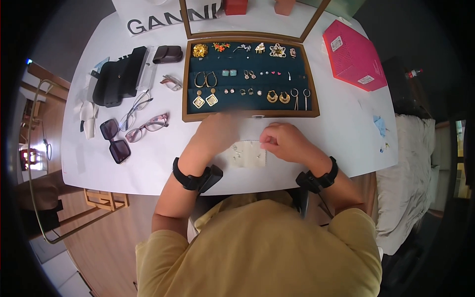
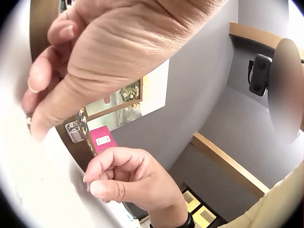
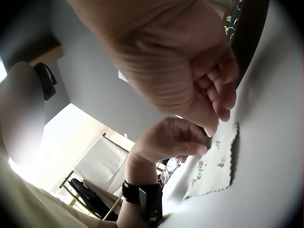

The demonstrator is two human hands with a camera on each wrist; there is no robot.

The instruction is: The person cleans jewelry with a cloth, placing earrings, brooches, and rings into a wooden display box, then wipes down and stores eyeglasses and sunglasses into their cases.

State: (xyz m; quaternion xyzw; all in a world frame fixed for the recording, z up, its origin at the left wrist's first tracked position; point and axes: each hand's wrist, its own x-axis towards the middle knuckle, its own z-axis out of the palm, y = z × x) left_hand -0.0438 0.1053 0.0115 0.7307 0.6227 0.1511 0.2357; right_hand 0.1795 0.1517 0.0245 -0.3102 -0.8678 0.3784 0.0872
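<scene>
My left hand (image 1: 215,133), blurred in the head view, is over the near edge of the jewelry case (image 1: 217,118). Thumb and fingers pinch a small shiny piece (image 2: 29,119) that looks like a stud earring, mostly hidden by the fingertips. My right hand (image 1: 286,142) hovers by the upper right corner of a cream cloth (image 1: 242,161), fingers curled and thumb close to the index finger. I cannot tell whether something tiny sits between them. Several small silvery earrings (image 3: 199,163) lie on the scallop-edged cloth. Rows of brooches and earrings (image 1: 211,101) fill the case's dark lining.
The case's glass lid (image 1: 247,34) stands raised at the back. Left are sunglasses (image 1: 119,151), patterned glasses (image 1: 148,127), clear-framed glasses (image 1: 134,108) and black cases (image 1: 116,81). A pink box (image 1: 354,57) sits at right, a white bag (image 1: 163,17) behind.
</scene>
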